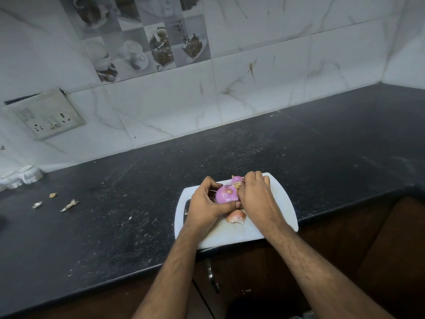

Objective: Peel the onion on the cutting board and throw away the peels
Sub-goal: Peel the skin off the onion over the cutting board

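Onion (226,195) held just above board (279,203), prob. so skins drop there & not on counter (138,203). Left hand (207,203) curled round it, thumb across near side — steadies bulb w/ purple flesh already bared on top. Right hand (254,194) bunched at far side, fingertips seemingly pinching skin (238,180) to tear it away; exact grip hidden. One loose peel (235,216) on board below hands; more scraps (69,204) on counter, well apart to left. Peeling part done, no bin in view.

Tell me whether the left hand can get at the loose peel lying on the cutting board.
Probably yes: the loose peel lies uncovered beside the left hand, but that hand grips the onion and must release it first.
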